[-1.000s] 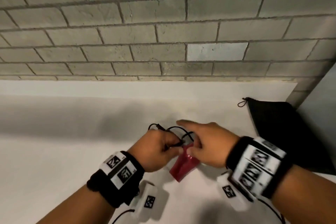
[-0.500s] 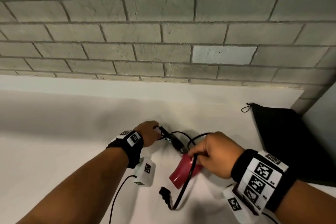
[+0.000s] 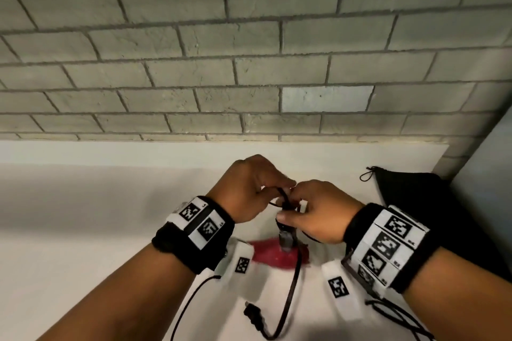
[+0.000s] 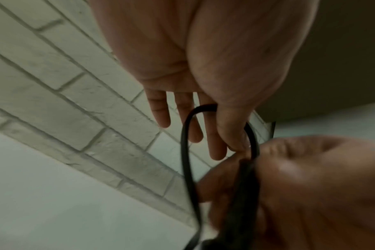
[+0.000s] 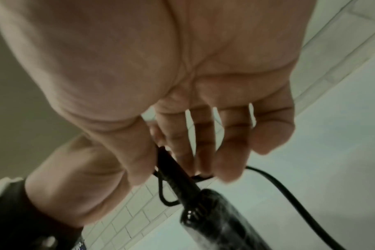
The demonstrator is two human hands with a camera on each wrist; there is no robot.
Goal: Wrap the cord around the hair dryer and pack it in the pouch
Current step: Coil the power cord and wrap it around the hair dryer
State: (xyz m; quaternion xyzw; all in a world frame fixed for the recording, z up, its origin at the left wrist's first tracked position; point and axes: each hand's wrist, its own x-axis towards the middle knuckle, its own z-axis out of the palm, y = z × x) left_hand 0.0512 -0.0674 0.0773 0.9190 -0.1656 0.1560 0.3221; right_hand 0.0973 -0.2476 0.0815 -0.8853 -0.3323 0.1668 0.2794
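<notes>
The red hair dryer [image 3: 273, 255] shows blurred under both hands, its dark handle [image 3: 286, 238] pointing up. My right hand [image 3: 291, 209] pinches the black cord [image 5: 171, 167] just above the handle end [image 5: 214, 219], thumb against fingers. My left hand [image 3: 278, 188] pinches a loop of the cord [image 4: 185, 135] between thumb and forefinger, touching the right hand. The rest of the cord [image 3: 291, 293] hangs down to the plug [image 3: 253, 315] on the white table. The black pouch [image 3: 421, 202] lies flat at the right.
A grey brick wall [image 3: 249, 63] rises behind the white table [image 3: 83, 230]. The pouch's drawstring loop [image 3: 367, 174] points left, toward the hands. A pale wall panel [image 3: 487, 174] borders the table on the right. Thin sensor cables trail from both wristbands.
My left hand has come back from the far left to meet the right hand, bringing a cord loop with it. Both hands now hold the cord above the dryer handle, which points up.
</notes>
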